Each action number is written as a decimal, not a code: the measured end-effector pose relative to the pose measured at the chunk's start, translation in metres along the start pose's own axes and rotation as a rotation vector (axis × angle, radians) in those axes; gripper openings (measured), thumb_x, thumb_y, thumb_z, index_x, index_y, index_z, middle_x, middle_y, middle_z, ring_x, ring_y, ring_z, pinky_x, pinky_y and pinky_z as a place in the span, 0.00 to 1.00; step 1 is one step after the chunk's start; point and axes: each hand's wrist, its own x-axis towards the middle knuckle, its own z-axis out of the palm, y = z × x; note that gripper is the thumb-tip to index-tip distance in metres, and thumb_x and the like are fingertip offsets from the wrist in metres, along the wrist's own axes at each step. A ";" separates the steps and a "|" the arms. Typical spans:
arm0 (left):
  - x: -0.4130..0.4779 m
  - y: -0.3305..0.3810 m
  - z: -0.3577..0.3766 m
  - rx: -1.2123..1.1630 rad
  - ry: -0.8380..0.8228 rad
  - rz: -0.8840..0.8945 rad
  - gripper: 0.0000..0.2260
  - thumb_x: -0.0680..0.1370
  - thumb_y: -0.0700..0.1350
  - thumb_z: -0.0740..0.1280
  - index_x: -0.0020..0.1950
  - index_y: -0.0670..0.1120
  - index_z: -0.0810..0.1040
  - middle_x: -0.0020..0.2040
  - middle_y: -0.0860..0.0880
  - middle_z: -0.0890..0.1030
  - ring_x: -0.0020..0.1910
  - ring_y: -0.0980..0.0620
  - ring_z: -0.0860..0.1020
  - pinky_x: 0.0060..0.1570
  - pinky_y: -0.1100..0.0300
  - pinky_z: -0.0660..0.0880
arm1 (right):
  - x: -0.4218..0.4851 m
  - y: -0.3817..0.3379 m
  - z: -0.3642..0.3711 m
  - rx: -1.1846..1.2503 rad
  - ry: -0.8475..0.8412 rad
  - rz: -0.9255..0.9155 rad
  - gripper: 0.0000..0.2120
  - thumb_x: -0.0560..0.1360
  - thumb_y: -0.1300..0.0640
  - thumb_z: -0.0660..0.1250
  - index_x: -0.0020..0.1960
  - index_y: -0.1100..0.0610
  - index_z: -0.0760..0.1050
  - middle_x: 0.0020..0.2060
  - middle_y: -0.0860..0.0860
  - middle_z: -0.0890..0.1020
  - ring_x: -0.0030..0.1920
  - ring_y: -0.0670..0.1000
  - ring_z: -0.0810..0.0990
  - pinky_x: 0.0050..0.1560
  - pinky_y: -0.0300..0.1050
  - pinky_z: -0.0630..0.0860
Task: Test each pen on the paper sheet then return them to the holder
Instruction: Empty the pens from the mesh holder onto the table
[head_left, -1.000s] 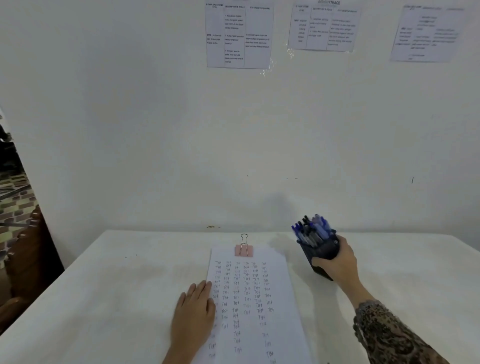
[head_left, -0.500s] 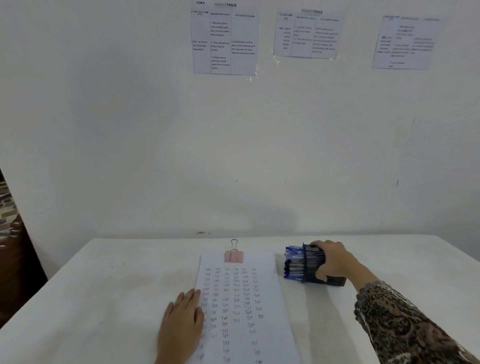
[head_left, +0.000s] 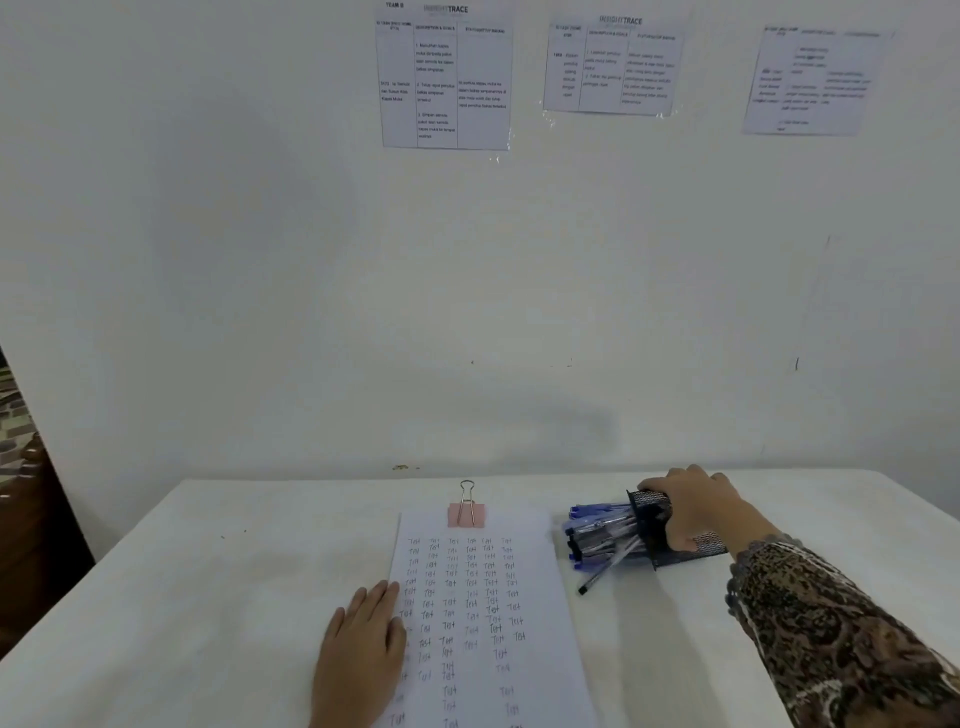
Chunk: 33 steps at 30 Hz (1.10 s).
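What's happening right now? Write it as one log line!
right hand: grips holder, lying on its side | pens: sticking out toward paper sheet | left hand: flat on paper sheet

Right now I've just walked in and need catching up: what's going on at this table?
A person's right hand grips the black mesh pen holder, which lies on its side on the table with its pens spilling toward the paper sheet; one pen sticks out farthest. The left hand rests flat on the sheet's left edge. The sheet, held by a pink binder clip, carries rows of test scribbles.
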 end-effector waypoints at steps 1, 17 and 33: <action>0.000 0.000 0.000 -0.002 0.005 0.000 0.44 0.60 0.59 0.28 0.74 0.53 0.57 0.75 0.56 0.58 0.75 0.55 0.54 0.73 0.58 0.48 | -0.001 0.002 0.000 -0.015 -0.006 0.009 0.44 0.60 0.59 0.70 0.73 0.44 0.58 0.65 0.50 0.69 0.66 0.54 0.64 0.61 0.49 0.65; -0.004 0.004 -0.008 -0.026 -0.050 0.018 0.21 0.81 0.48 0.49 0.75 0.52 0.53 0.76 0.55 0.55 0.75 0.55 0.51 0.73 0.57 0.47 | -0.019 0.032 0.015 -0.070 0.090 0.234 0.38 0.62 0.60 0.67 0.71 0.49 0.60 0.64 0.53 0.68 0.67 0.56 0.64 0.68 0.56 0.58; -0.002 0.004 -0.006 -0.004 -0.047 0.026 0.22 0.81 0.48 0.49 0.75 0.52 0.52 0.76 0.55 0.54 0.75 0.54 0.52 0.73 0.56 0.49 | -0.029 0.022 0.104 1.493 0.699 0.465 0.45 0.64 0.66 0.77 0.71 0.65 0.53 0.65 0.63 0.68 0.65 0.60 0.69 0.65 0.51 0.66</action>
